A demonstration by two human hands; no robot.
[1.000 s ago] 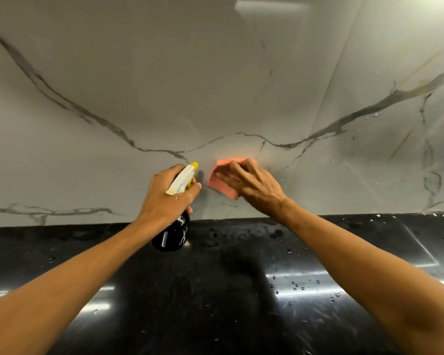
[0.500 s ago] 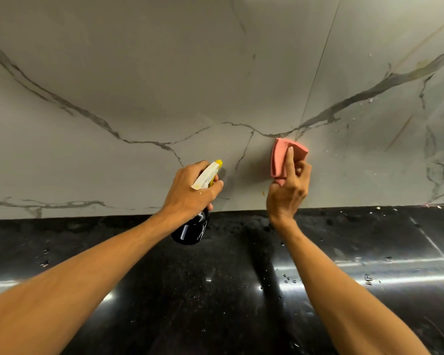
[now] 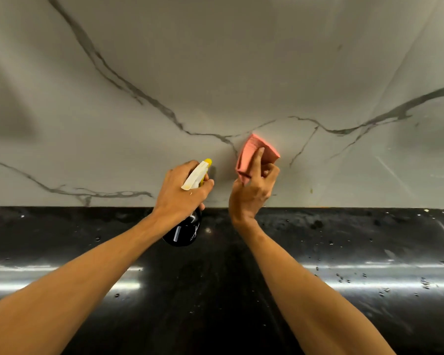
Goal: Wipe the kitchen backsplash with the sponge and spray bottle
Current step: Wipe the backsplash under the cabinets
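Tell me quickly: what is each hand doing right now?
Left hand: closed, gripping the spray bottle.
Right hand: closed, holding the pink sponge up at the backsplash.

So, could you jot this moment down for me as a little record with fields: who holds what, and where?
left hand: grips the spray bottle, nozzle pointing toward the backsplash
right hand: holds the sponge, one finger laid up its face
sponge: pink, folded, raised at the backsplash beside a grey vein; contact cannot be told
backsplash: pale marble look, dark veins
counter: black, glossy, with scattered droplets
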